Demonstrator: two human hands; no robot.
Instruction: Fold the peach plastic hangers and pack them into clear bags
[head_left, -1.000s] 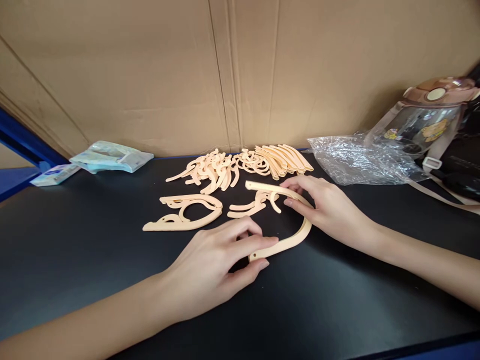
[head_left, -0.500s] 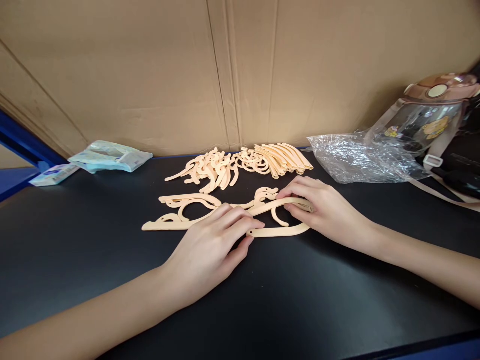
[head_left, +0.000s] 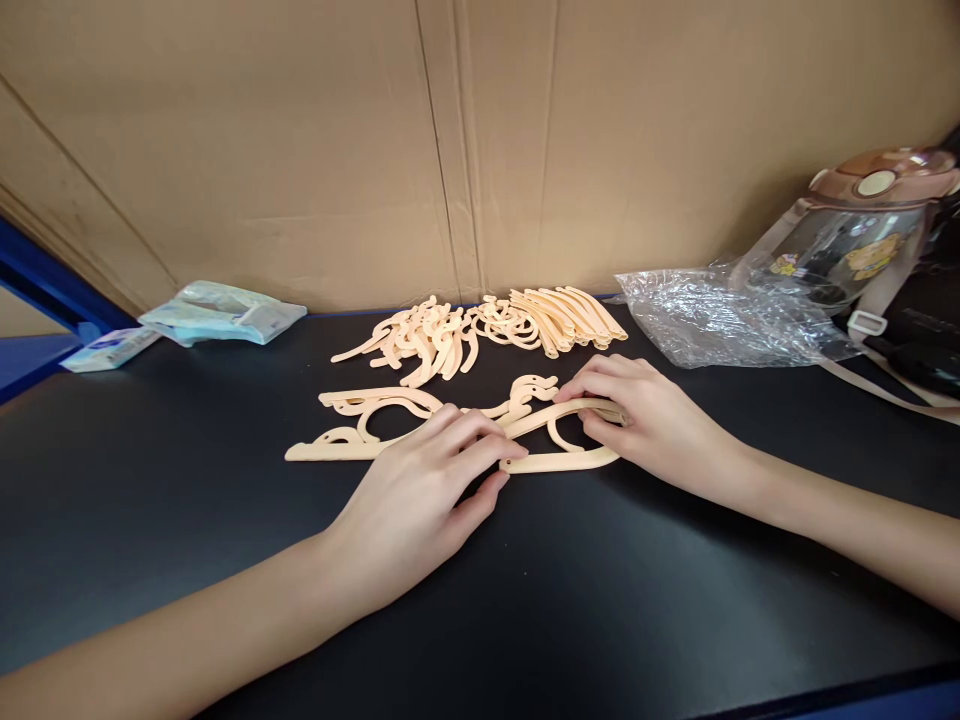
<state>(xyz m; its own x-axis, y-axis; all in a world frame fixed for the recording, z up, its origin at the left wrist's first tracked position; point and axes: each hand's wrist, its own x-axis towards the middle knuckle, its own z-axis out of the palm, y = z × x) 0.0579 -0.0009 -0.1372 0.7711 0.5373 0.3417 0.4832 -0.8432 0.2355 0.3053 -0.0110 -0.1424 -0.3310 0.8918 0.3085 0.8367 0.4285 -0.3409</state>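
Several cream plastic parts of folding clothes hangers lie on the black table. My right hand (head_left: 637,410) is closed round the bent right end of a folding hanger (head_left: 562,462), whose two curved arms spread toward the left. At the loose end of its lower arm, my left hand (head_left: 442,480) pinches with thumb and index finger. That palm and the other fingers cover part of the pieces beneath. To the left lie a straight hanger arm (head_left: 330,453) and a folded hanger (head_left: 375,397). A hook piece (head_left: 534,386) shows beyond my right fingertips.
Behind my hands are a pile of hooks (head_left: 431,335) and a row of hanger arms (head_left: 570,318). A tissue pack (head_left: 221,312) sits at the left. On the right are a clear plastic bag (head_left: 720,315) and a strapped water bottle (head_left: 847,240). Cardboard (head_left: 300,150) stands behind.
The hanger's lower arm has shifted very slightly right at its loose end. Both hands keep nearly the same place and hold.
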